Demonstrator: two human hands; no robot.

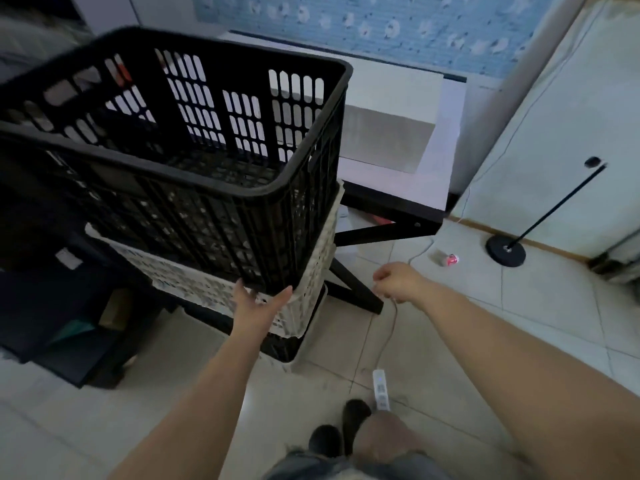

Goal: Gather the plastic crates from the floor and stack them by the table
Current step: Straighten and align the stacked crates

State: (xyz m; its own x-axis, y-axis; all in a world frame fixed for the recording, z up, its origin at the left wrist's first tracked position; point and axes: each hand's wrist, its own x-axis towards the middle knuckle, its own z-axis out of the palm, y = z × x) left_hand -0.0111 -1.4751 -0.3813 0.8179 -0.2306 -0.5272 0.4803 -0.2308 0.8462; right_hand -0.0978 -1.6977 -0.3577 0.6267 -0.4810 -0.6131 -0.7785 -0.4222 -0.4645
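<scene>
A tall black plastic crate (194, 188) tops a stack beside the table (398, 188). Beneath it is a white crate (214, 289), and a dark crate (280, 348) shows at the bottom on the floor. My left hand (258, 306) presses open-palmed against the lower near corner of the black crate, fingers spread up along it. My right hand (398, 282) hovers to the right of the stack near the table's black leg (356, 289), fingers loosely curled with a thin white cable running by them; whether it pinches the cable is unclear.
A dark shelf unit (62, 306) stands left of the stack. A white power strip (380, 389) and cable lie on the tiled floor by my feet. A can (446, 259) lies under the table's edge, and a black lamp stand base (505, 251) stands at the right.
</scene>
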